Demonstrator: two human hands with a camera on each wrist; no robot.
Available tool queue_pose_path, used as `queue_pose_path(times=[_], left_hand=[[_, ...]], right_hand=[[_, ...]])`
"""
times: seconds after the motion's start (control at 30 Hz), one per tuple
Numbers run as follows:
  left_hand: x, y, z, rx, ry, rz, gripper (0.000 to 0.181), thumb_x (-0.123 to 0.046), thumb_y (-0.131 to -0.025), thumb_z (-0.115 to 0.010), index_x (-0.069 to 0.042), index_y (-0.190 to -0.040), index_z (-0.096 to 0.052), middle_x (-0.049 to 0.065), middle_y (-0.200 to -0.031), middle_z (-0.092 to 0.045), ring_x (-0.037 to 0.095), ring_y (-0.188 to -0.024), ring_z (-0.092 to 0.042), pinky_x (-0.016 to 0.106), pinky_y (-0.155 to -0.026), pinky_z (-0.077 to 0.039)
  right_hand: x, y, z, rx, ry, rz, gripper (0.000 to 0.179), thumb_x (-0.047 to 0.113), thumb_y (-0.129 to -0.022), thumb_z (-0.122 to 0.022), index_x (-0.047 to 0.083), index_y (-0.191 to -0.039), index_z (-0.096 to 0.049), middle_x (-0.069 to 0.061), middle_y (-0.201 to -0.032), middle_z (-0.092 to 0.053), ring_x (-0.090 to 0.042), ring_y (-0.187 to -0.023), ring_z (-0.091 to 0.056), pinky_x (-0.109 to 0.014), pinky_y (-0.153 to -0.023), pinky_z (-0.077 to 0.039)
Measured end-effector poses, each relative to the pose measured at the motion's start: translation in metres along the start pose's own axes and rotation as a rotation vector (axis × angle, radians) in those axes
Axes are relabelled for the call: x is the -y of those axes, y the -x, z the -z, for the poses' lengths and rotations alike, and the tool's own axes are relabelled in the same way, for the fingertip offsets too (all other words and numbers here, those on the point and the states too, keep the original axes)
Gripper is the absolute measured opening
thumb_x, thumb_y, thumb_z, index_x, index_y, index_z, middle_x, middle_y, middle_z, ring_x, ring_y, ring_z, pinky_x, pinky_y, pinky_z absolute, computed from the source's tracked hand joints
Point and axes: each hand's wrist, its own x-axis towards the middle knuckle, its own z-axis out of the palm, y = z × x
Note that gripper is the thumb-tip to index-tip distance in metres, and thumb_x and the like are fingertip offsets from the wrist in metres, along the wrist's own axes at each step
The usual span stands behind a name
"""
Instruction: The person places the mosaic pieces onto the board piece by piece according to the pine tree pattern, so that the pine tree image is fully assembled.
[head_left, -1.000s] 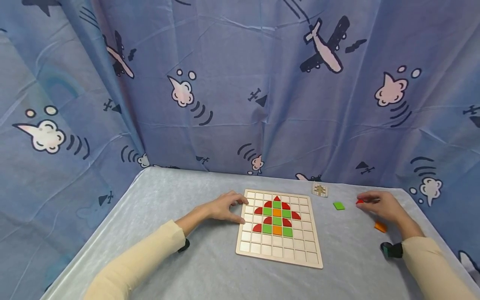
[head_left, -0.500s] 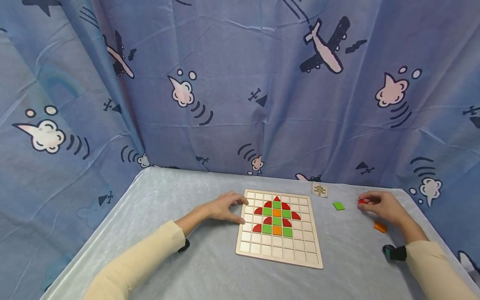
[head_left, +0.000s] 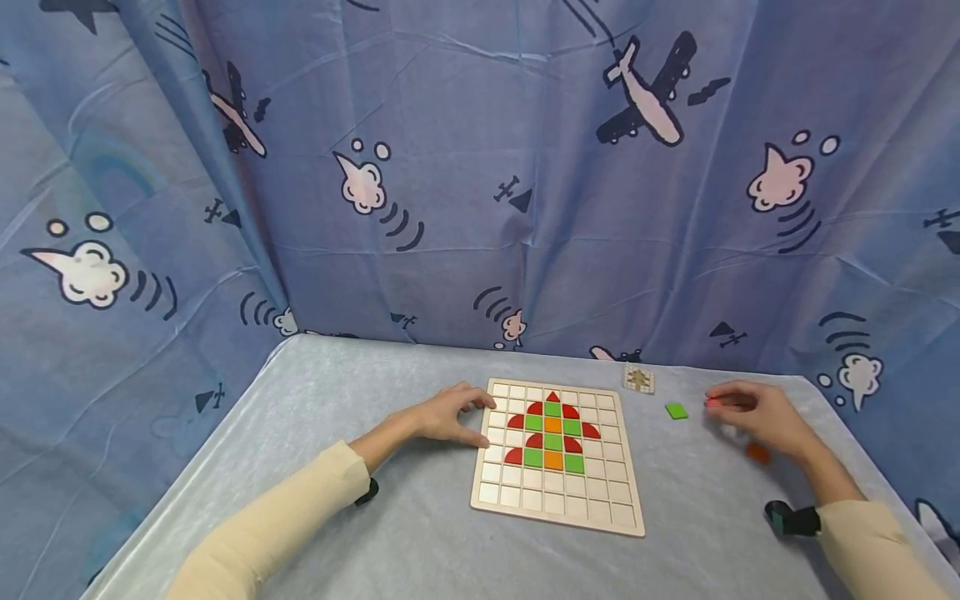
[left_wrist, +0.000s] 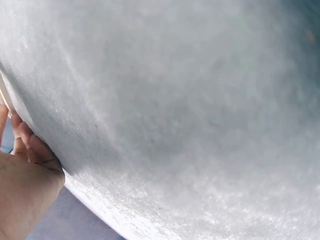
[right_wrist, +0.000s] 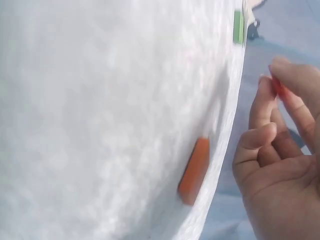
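Observation:
A square wooden grid board (head_left: 555,522) lies on the table, with red, green and orange pieces set in a tree-like shape on it. My left hand (head_left: 446,414) rests at its left edge, thumb and fingers spread apart and touching the rim. To the right, my right hand (head_left: 768,414) pinches a small red piece (right_wrist: 278,89) between thumb and fingertips, held above the table; the fingers hide most of it. Below that hand lies an orange piece (right_wrist: 195,172). A green square tile (head_left: 677,411) lies between the board and the right hand.
A small card (head_left: 639,379) with a brown tree-like pattern lies near the back edge, beyond the board's right corner. Behind the table (head_left: 360,550) hangs a blue curtain (head_left: 450,200) printed with planes and clouds.
My right hand has lifted slightly and shifted a little left with the red piece pinched in it. The left hand and the board have stayed put.

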Motion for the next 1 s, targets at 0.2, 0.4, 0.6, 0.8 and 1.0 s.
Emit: queue_pose_path(times=[0.2, 0.4, 0.6, 0.8, 1.0], left_hand=[[0.001, 0.0, -0.001, -0.005, -0.003, -0.01, 0.06, -0.043, -0.08, -0.081, -0.023, -0.131, -0.056, 0.005, -0.129, -0.054, 0.022, -0.117, -0.055, 0.04, -0.104, -0.046], [0.001, -0.001, -0.001, -0.012, -0.002, -0.015, 0.059, -0.04, -0.08, -0.081, -0.022, -0.13, -0.056, 0.006, -0.128, -0.054, 0.021, -0.115, -0.054, 0.039, -0.103, -0.046], [0.001, 0.0, -0.002, -0.02, 0.007, -0.017, 0.059, -0.039, -0.079, -0.082, -0.023, -0.13, -0.056, 0.005, -0.126, -0.054, 0.021, -0.115, -0.055, 0.039, -0.103, -0.046], [0.0, 0.0, -0.002, -0.02, 0.008, -0.016, 0.059, -0.04, -0.079, -0.082, -0.023, -0.129, -0.056, 0.005, -0.126, -0.054, 0.021, -0.115, -0.054, 0.039, -0.103, -0.046], [0.0, 0.001, -0.002, -0.02, 0.009, -0.018, 0.059, -0.04, -0.079, -0.082, -0.023, -0.13, -0.056, 0.005, -0.127, -0.054, 0.02, -0.116, -0.054, 0.039, -0.104, -0.046]], right_hand=[[0.018, 0.005, -0.007, 0.016, 0.003, 0.052, 0.039, 0.023, -0.087, -0.077, 0.002, -0.118, -0.067, -0.017, -0.107, -0.072, 0.006, -0.081, -0.063, -0.018, -0.068, -0.053], [0.038, 0.009, -0.016, 0.034, -0.021, 0.078, 0.037, 0.025, -0.086, -0.077, 0.004, -0.116, -0.069, -0.017, -0.111, -0.071, 0.005, -0.084, -0.062, -0.02, -0.067, -0.054], [0.05, 0.013, -0.027, 0.051, -0.084, 0.103, 0.035, 0.021, -0.086, -0.077, 0.002, -0.115, -0.069, -0.016, -0.105, -0.072, 0.001, -0.08, -0.064, -0.023, -0.064, -0.054], [0.059, 0.017, -0.036, 0.033, -0.096, 0.179, 0.03, 0.016, -0.085, -0.078, 0.002, -0.111, -0.071, -0.015, -0.101, -0.074, 0.003, -0.082, -0.066, -0.021, -0.065, -0.053], [0.067, 0.02, -0.041, 0.074, -0.128, 0.196, 0.03, 0.018, -0.086, -0.077, 0.003, -0.112, -0.071, -0.015, -0.105, -0.074, 0.002, -0.085, -0.067, -0.021, -0.066, -0.054]])
